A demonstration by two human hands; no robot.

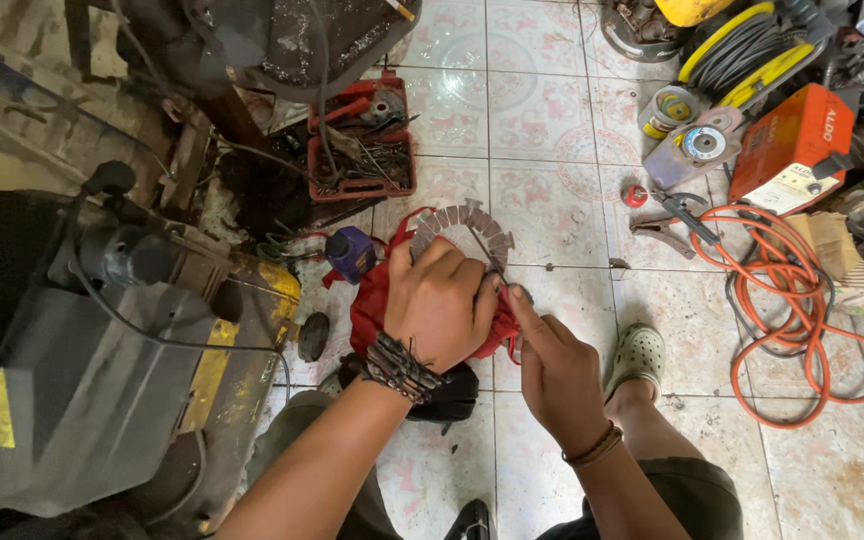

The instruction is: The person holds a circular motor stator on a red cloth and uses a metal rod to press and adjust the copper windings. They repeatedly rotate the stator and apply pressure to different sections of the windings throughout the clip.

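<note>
Head view: a red motor winding part (377, 300) ringed with grey slot-paper tabs (462, 222) is held just left of frame centre, over the tiled floor (552, 130). Left hand (439, 305) is closed over the top of the red part, fingers wrapped round it, dark beaded bracelet at the wrist. Right hand (557, 375) sits at 4 o'clock from the left, touching it; thumb and forefinger are pinched at the part's right edge, on what looks like a thin wire, too small to be confirmed.

A purple-capped bottle (351, 253) stands at 10 o'clock of the left hand, just beside the red part. A red tool tray (362, 140) of bits lies at 12 o'clock. A grey machine housing (82, 370) fills 9 o'clock. An orange cable coil (802, 300) lies at 3 o'clock, an orange welder box (792, 150) at 2 o'clock. A foot in a pale clog (637, 355) is seen right of the right hand.
</note>
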